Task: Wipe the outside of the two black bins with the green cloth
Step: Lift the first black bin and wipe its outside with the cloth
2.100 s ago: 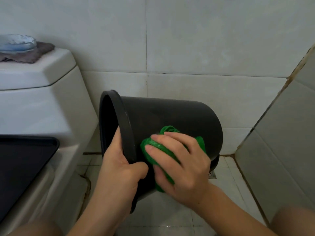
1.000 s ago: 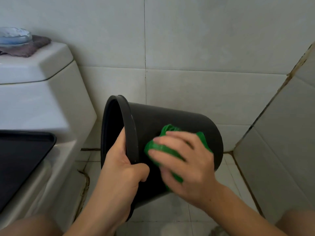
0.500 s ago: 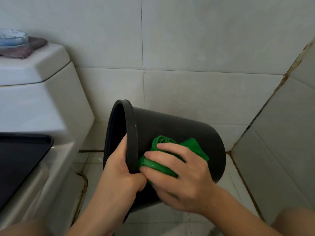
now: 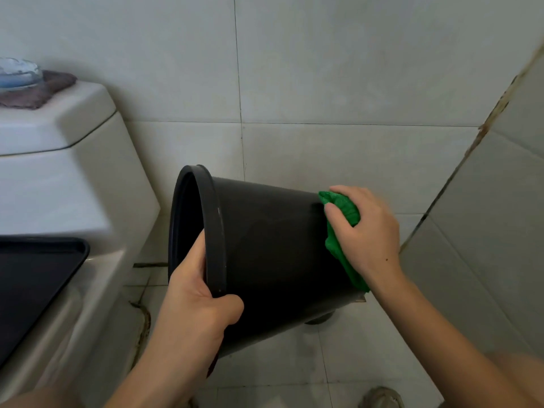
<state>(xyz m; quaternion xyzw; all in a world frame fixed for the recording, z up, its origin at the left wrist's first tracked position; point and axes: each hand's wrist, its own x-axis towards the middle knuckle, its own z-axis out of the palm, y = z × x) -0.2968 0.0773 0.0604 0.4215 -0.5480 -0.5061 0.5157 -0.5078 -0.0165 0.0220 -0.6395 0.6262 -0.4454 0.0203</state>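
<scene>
A black bin (image 4: 273,254) is held tipped on its side above the floor, its open mouth facing left. My left hand (image 4: 197,301) grips the rim at the lower left, thumb on the outside and fingers inside. The green cloth (image 4: 343,231) is bunched against the bin's base end at the right. My right hand (image 4: 365,231) holds the cloth there, fingers curled over it. Only one bin shows clearly; a dark rounded edge (image 4: 319,320) pokes out under the held bin's base.
A white toilet (image 4: 59,201) with its tank stands at the left, a black tray (image 4: 32,284) on its seat. A blue dish on a brown rag (image 4: 26,83) rests on the tank lid. Tiled walls close in behind and at the right.
My right hand slid the green cloth from just beside the rim along the bin's side to its base end. The left hand kept its grip on the rim.
</scene>
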